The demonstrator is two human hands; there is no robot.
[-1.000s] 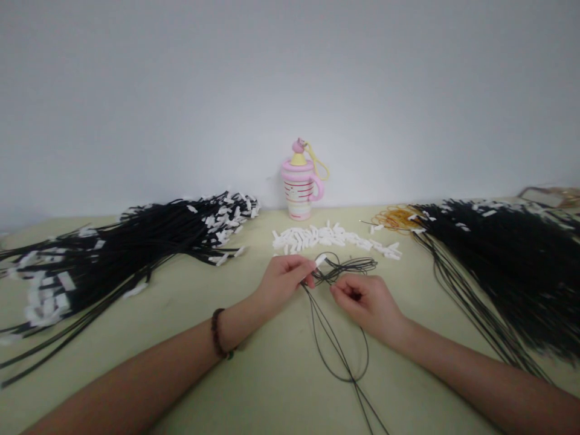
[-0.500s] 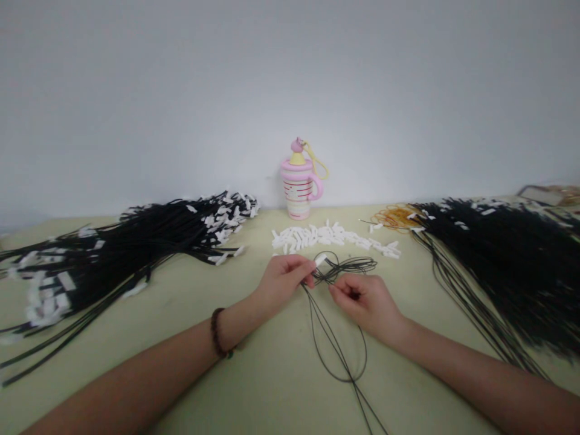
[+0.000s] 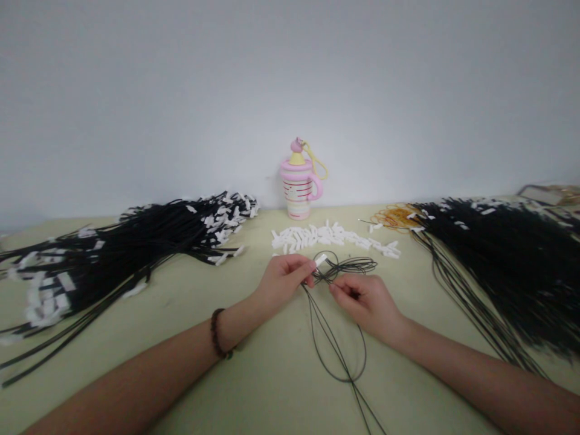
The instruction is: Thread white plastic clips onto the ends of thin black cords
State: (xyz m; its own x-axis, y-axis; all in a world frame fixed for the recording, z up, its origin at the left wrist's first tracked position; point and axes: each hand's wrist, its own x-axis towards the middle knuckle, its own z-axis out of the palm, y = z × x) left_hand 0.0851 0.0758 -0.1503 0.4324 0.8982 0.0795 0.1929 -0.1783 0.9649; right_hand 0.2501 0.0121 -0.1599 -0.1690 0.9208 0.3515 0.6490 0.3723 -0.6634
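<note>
My left hand (image 3: 290, 275) pinches a small white sleeve (image 3: 321, 260) between thumb and forefinger, at the table's middle. Thin black cords (image 3: 353, 264) loop around and behind both hands, and long loose lengths hang down toward the front edge. With its fingers curled closed, my right hand (image 3: 362, 299) grips a black cord just right of the white sleeve. The fingertips of the two hands are close but apart. How the cord runs at the sleeve is too small to make out.
Loose white sleeves (image 3: 312, 237) lie in a heap behind my hands. A pink-and-white toy cup (image 3: 298, 187) stands by the wall. Black cord bundles with white tips lie to the left (image 3: 154, 235) and right (image 3: 493, 260). Orange cord (image 3: 394, 216) lies beside the right bundle.
</note>
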